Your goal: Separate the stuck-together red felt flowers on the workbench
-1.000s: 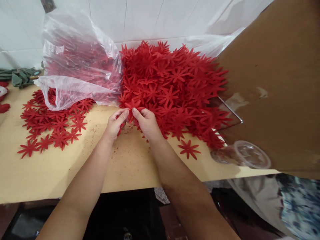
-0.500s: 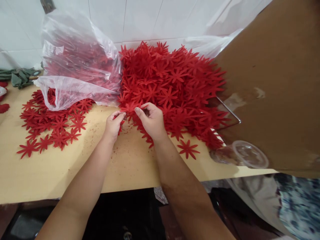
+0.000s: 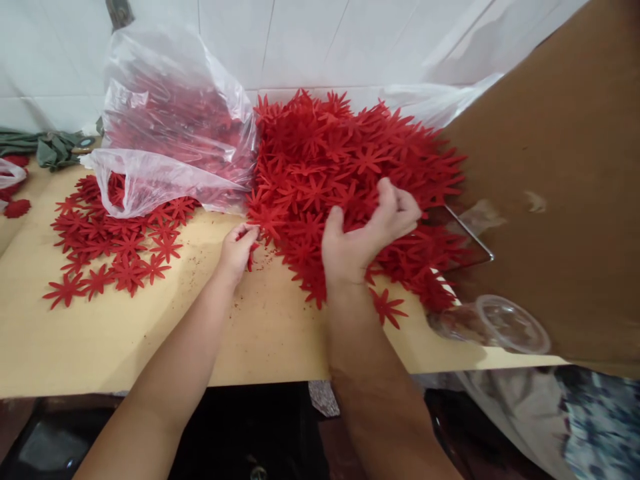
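Left hand pinches a red flower cutout at the pile's edge; right hand rests half-open on the pile, bare tabletop nearer.

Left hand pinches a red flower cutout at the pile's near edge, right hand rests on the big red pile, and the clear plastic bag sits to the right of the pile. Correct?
Not quite: the head view shows the clear plastic bag left of the big red pile, not right. The rest holds: left hand pinches a red flower cutout, right hand rests on the pile.

Matt red felt-like flower cutouts heaped on a smooth pale wooden desk; glossy clear plastic bag upper left; matt brown cardboard at right; glossy white wall tiles.
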### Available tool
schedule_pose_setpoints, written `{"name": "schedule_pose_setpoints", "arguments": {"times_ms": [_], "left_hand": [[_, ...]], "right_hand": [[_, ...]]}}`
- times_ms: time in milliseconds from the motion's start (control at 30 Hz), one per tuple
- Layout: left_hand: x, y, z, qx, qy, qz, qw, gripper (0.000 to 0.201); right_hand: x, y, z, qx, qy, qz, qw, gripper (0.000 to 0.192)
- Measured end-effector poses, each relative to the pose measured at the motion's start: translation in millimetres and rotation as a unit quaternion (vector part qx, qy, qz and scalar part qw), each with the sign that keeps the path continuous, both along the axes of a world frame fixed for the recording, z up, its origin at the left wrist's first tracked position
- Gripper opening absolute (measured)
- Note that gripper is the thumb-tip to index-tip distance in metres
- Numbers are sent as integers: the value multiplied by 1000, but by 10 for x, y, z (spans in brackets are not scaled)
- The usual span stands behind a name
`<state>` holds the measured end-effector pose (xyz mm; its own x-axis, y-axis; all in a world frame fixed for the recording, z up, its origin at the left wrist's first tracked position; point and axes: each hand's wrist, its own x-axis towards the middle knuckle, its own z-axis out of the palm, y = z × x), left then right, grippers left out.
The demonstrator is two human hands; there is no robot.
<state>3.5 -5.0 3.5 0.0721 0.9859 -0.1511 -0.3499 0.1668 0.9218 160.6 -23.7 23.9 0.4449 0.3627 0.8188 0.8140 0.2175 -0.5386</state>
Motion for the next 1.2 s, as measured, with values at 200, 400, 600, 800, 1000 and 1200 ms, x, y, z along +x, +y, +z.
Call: {"name": "schedule_pose_setpoints", "arguments": {"times_ms": [200,400,600,800,1000,1200], "left_hand": [[60,-9,-43,22,26,-30,999,13],[42,-30,-20,25,7,-26,999,6],[14,-46,-7,42,0,-32,999,15],[16,-65,18,44,-9,-43,998,19],[5,-64,30,42,12,-16,999,8],[15,-56,19,41,32,-6,999,4]], "right_hand": [[-406,-34,-112,-137,31,224,964,35],[-446,63,-302,-203,156,347,902,16],[-434,37,-216,-190,214,402,870,14],[-455,28,-238,-237,199,403,861,29],[-482,45,-257,-232,204,428,849,21],[-457,54,-235,-227,232,415,850,17]]}}
